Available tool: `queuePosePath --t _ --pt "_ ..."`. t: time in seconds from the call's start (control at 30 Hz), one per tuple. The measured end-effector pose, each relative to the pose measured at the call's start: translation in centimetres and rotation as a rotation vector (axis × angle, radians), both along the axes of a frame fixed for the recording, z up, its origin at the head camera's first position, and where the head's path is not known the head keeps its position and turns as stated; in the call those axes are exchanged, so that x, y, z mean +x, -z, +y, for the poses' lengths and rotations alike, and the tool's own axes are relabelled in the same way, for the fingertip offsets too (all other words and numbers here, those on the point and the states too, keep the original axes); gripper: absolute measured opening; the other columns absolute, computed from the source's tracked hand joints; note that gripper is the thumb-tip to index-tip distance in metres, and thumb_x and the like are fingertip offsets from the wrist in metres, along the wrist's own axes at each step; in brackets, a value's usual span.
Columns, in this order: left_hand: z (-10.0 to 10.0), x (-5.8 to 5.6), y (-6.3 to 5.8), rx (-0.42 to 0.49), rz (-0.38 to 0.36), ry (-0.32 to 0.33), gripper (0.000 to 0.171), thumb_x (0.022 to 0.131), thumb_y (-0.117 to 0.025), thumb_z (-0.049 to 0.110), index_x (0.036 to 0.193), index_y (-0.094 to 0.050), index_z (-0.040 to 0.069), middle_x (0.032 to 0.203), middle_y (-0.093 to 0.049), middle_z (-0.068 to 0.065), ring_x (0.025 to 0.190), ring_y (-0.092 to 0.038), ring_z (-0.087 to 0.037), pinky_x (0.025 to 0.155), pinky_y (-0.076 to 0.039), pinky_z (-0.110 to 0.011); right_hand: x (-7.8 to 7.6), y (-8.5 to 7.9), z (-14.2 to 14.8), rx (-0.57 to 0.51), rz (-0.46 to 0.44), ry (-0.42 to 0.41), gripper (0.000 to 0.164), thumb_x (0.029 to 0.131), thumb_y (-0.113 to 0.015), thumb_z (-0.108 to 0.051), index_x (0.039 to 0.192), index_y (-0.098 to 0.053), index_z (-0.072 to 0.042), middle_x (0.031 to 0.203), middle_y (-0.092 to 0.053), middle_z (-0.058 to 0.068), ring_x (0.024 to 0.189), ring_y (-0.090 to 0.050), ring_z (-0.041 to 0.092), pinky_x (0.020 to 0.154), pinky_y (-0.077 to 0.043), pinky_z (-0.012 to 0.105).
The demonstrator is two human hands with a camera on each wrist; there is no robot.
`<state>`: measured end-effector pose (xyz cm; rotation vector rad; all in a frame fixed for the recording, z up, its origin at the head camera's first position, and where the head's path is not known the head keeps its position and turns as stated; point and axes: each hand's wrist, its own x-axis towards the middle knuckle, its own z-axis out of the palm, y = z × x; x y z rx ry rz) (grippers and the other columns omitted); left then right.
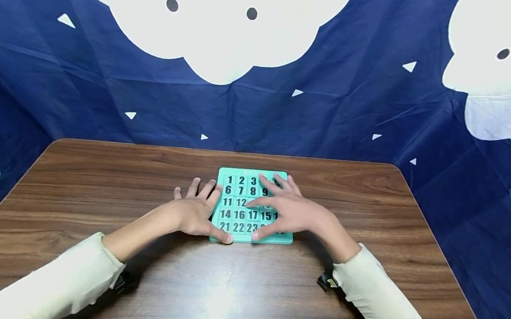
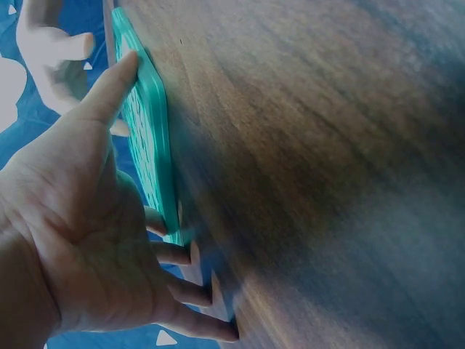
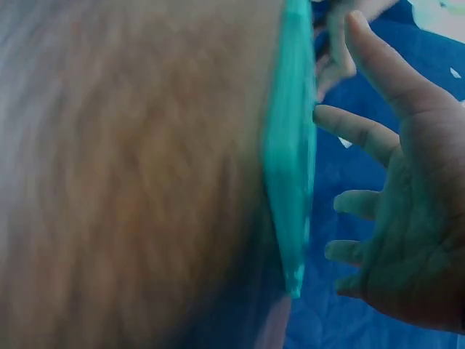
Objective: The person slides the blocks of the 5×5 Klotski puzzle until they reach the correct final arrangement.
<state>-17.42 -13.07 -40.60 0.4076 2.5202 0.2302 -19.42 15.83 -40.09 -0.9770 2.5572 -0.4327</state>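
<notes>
One turquoise number board point(image 1: 238, 214) on one tabletop point(image 1: 112, 182); two hands, fingers spread — left hand point(image 1: 193, 212), thumb at the board's near edge, right hand point(image 1: 294, 211) hovering above.

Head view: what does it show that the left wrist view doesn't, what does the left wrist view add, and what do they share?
Only the head view: readable numbers on the green board, and both pale sleeves.

Only the left wrist view: the palm side of the left hand.

Both: the board, the two hands, including the right hand, the wooden table and blue backdrop.
</notes>
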Motion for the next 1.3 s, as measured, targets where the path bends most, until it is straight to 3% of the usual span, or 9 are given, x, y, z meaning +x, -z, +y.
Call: queuePosePath --t 0.13,0.37,0.57,0.77,0.9,0.97,1.13,1.3 --pt "-0.3 0.1 -0.1 0.003 0.006 0.003 0.147 0.086 -0.072 0.092 0.183 0.0 0.008 0.191 0.006 -0.022 0.173 0.013 -0.058 0.128 -0.002 -0.092 0.0 -0.3 -0.5 0.004 0.005 -0.001 0.079 0.092 -0.084 -0.071 0.16 -0.065 -0.037 0.192 -0.008 0.013 0.177 0.003 0.052 0.138 0.007 0.077" --pt "-0.3 0.0 0.1 0.016 0.015 0.01 0.149 0.084 -0.074 0.092 0.183 0.001 0.009 0.191 0.007 -0.021 0.173 0.014 -0.058 0.127 -0.001 -0.092 0.4 -1.2 2.3 0.028 0.064 0.104 0.073 0.085 -0.089 -0.073 0.146 -0.077 -0.034 0.191 -0.012 0.017 0.176 0.002 0.053 0.137 0.006 0.079" --pt "-0.4 0.0 -0.1 0.012 0.002 -0.002 0.149 0.085 -0.074 0.092 0.183 0.002 0.01 0.191 0.009 -0.021 0.173 0.016 -0.057 0.128 0.001 -0.091 0.5 -0.3 1.8 0.028 0.022 0.053 0.082 0.087 -0.085 -0.076 0.158 -0.067 -0.039 0.191 -0.012 0.016 0.176 0.002 0.055 0.136 0.004 0.08" --pt "-0.3 0.1 0.0 0.015 0.005 0.005 0.15 0.084 -0.073 0.094 0.183 0.002 0.01 0.191 0.009 -0.02 0.173 0.016 -0.056 0.127 0.001 -0.092 0.6 -0.9 3.2 0.03 0.066 0.143 0.072 0.084 -0.091 -0.071 0.143 -0.079 -0.033 0.189 -0.019 0.018 0.176 -0.002 0.056 0.137 0.004 0.079" --pt "-0.3 0.1 0.0 0.006 0.008 -0.002 0.149 0.084 -0.074 0.093 0.183 0.002 0.01 0.191 0.009 -0.02 0.173 0.016 -0.056 0.128 0.001 -0.092 0.7 -0.7 3.6 0.008 0.017 0.092 0.078 0.086 -0.088 -0.072 0.153 -0.073 -0.036 0.19 -0.018 0.019 0.175 -0.002 0.057 0.136 0.003 0.081" --pt "-0.3 0.2 0.0 0.004 0.009 -0.001 0.149 0.084 -0.074 0.093 0.183 0.002 0.011 0.191 0.009 -0.02 0.173 0.017 -0.056 0.128 0.001 -0.091 0.9 -0.7 3.9 -0.027 -0.008 0.073 0.073 0.088 -0.088 -0.071 0.151 -0.074 -0.037 0.19 -0.018 0.017 0.176 -0.002 0.055 0.136 0.004 0.081" --pt "-0.1 0.0 0.0 0.016 0.008 0.003 0.149 0.084 -0.074 0.093 0.183 0.003 0.011 0.191 0.01 -0.019 0.173 0.017 -0.055 0.128 0.002 -0.091 1.1 -0.7 5.2 -0.081 -0.025 0.104 0.045 0.088 -0.092 -0.062 0.125 -0.088 -0.036 0.189 -0.024 0.014 0.176 -0.002 0.055 0.134 0.005 0.083" --pt "-0.1 0.1 0.0 0.009 0.003 -0.001 0.148 0.085 -0.074 0.092 0.183 0.002 0.011 0.191 0.01 -0.02 0.173 0.016 -0.056 0.128 0.001 -0.091 0.3 -0.3 5.5 -0.06 0.03 0.147 0.055 0.088 -0.09 -0.068 0.131 -0.087 -0.035 0.189 -0.023 0.016 0.176 -0.004 0.056 0.136 0.005 0.08"
